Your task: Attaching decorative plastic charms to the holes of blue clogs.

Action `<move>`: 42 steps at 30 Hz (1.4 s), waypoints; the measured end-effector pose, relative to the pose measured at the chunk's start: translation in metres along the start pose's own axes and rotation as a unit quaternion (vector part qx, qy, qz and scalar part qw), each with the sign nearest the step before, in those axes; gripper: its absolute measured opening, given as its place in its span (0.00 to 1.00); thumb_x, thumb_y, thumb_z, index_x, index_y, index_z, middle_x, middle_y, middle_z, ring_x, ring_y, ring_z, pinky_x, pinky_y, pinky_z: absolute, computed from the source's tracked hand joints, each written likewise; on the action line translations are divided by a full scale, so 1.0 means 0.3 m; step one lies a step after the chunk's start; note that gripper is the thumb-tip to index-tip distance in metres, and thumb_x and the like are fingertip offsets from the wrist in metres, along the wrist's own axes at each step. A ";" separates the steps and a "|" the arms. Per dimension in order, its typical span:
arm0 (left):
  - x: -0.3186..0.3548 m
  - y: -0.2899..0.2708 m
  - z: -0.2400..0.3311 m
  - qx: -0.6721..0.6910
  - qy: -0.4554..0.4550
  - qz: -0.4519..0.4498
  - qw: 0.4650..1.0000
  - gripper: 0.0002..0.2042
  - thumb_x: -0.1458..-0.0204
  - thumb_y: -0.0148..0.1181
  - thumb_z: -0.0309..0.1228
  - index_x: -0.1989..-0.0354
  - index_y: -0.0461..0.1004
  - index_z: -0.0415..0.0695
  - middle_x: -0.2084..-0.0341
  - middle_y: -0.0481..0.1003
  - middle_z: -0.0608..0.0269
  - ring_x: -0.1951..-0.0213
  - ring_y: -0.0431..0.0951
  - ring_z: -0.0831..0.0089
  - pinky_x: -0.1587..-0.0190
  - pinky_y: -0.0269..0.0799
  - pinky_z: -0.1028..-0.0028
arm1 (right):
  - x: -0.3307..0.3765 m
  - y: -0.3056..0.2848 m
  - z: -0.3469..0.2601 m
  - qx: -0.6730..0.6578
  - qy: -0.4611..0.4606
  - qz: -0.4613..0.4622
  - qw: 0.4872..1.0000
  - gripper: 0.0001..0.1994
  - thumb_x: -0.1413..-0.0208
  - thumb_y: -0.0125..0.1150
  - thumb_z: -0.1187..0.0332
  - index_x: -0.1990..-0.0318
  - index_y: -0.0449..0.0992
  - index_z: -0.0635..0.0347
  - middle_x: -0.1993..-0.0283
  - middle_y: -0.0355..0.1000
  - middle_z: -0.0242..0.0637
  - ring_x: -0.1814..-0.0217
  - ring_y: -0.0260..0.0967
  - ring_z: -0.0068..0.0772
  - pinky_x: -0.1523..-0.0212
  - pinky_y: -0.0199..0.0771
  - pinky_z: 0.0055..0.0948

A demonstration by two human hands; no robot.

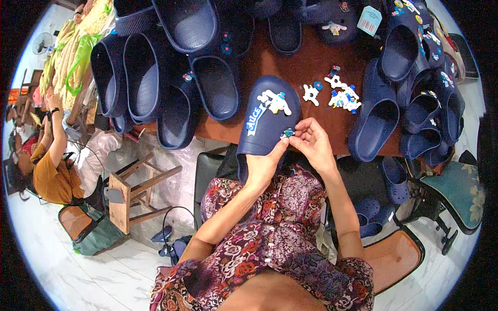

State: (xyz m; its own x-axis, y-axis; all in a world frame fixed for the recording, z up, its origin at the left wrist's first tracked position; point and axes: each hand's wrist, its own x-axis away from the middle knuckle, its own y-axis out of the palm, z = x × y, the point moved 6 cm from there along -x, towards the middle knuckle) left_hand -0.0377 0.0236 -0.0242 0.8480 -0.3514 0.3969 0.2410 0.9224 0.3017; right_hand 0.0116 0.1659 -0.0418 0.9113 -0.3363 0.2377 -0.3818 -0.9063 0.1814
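A brown bench (311, 62) spreads toward 12 o'clock of the person, and the navy clog (272, 132) reaches over its near edge, sole side hidden, with its long axis running from the heel at about 7 o'clock to the rounded toe near 1 o'clock; around it, other dark clogs crowd in, one (215, 88) just beside it at 10 o'clock with its opening upward, another (373, 116) well apart at 3 o'clock, leaving a bare stretch of bench on the right-hand side. The left hand (264, 165) has hold of the clog at its 6 o'clock, by the foot opening, thumb stretched along the upper toward 1 o'clock, though its other fingers are hidden and how far they curl I cannot tell. The right hand (314, 145) comes in at the clog's 4 o'clock, thumb and forefinger nearly together in a pinch on a small green-and-blue charm (288, 133), the other fingers loosely bent; that charm lies at 10 o'clock from the right hand, at the clog's right-hand edge, and whether it touches the upper cannot be told. The left thumb tip sits close below it, the tightest obstacle there, while the white long-eared charm (276, 102) at the toe, the blue-and-white lettered strip (255, 121) at 10 o'clock and the loose charms (345, 99) at 2 o'clock lie clear of the pinch
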 end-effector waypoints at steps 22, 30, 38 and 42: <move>-0.013 -0.002 0.009 -0.049 0.057 0.024 0.997 0.13 0.50 0.65 0.26 0.57 0.73 0.36 0.62 0.76 0.63 0.61 0.76 0.77 0.58 0.72 0.75 | 0.046 0.060 -0.170 0.351 -0.297 0.053 0.886 0.12 0.51 0.64 0.77 0.57 0.78 0.58 0.63 0.70 0.40 0.61 0.72 0.38 0.61 0.73 0.32; -0.016 0.000 0.002 -0.051 0.054 0.017 0.997 0.13 0.51 0.65 0.25 0.57 0.74 0.36 0.62 0.76 0.63 0.62 0.76 0.77 0.58 0.72 0.76 | 0.041 0.064 -0.150 0.398 -0.344 0.045 0.849 0.13 0.53 0.65 0.75 0.57 0.77 0.58 0.63 0.70 0.40 0.62 0.72 0.42 0.62 0.74 0.35; -0.014 -0.004 -0.007 -0.052 0.036 0.034 0.997 0.14 0.51 0.66 0.26 0.56 0.74 0.37 0.62 0.76 0.65 0.62 0.75 0.77 0.58 0.72 0.75 | 0.042 0.061 -0.155 0.355 -0.321 0.051 0.877 0.12 0.51 0.65 0.75 0.58 0.77 0.60 0.63 0.70 0.42 0.62 0.72 0.42 0.61 0.74 0.34; -0.012 -0.019 -0.018 -0.044 0.027 0.032 0.998 0.15 0.51 0.66 0.25 0.55 0.73 0.37 0.61 0.76 0.63 0.61 0.75 0.76 0.56 0.72 0.75 | 0.044 0.058 -0.160 0.333 -0.291 0.052 0.896 0.10 0.50 0.64 0.76 0.58 0.77 0.61 0.64 0.70 0.40 0.62 0.73 0.37 0.60 0.73 0.31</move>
State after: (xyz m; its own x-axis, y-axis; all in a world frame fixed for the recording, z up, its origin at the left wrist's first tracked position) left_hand -0.0396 0.0205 -0.0322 0.8861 -0.2848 0.3656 0.2245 0.9540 0.1989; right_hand 0.0096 0.1579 0.0102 0.8765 -0.3283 -0.3521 -0.4686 -0.7493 -0.4679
